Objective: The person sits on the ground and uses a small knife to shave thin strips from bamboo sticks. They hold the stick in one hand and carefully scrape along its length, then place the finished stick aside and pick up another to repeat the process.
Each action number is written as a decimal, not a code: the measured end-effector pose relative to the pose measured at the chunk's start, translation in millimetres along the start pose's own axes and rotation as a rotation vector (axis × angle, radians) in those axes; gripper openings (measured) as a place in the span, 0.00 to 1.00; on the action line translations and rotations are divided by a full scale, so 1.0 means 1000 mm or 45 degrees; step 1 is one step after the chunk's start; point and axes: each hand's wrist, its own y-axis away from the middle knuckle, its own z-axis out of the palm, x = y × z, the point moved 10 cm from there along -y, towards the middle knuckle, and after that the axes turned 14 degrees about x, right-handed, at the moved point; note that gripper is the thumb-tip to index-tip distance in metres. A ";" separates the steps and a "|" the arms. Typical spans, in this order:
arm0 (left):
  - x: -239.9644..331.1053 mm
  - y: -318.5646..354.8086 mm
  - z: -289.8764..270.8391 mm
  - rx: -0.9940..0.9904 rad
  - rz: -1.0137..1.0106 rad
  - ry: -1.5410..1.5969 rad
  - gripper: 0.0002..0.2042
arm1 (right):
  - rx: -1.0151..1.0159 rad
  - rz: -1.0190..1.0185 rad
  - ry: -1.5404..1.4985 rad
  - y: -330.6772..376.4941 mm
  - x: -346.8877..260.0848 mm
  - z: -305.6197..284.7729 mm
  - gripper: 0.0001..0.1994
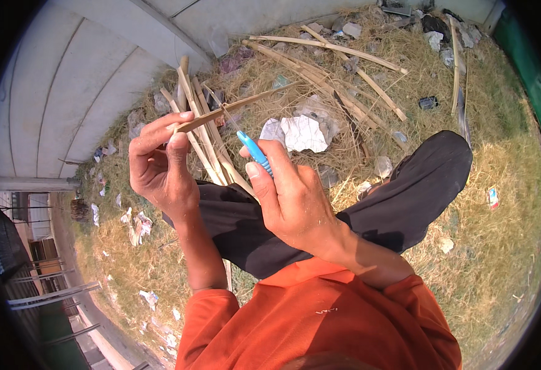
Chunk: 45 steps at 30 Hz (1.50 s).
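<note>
Dry grass (499, 246) littered with long bamboo strips (320, 77) and crumpled paper (301, 132) spreads below the person's dark trouser leg (406, 197). The left hand (159, 163) pinches one end of a thin bamboo sliver (227, 108) between thumb and fingers. The right hand (292, 197) is closed around a blue-handled knife (256, 153), whose blade meets the sliver.

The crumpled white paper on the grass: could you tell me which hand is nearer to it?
Right. The right hand, holding a blue-handled knife, sits just below the crumpled white paper; the left hand is farther left.
</note>
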 end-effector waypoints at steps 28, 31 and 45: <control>-0.036 0.023 0.015 -0.275 0.177 -0.149 0.12 | -0.073 -0.113 0.541 -0.009 0.057 0.001 0.07; -0.038 0.024 0.010 -0.266 0.148 -0.163 0.13 | -0.066 -0.116 0.413 0.000 0.040 0.004 0.08; -0.042 0.030 0.012 -0.335 0.161 -0.191 0.12 | -0.062 -0.143 0.825 0.003 0.089 -0.003 0.08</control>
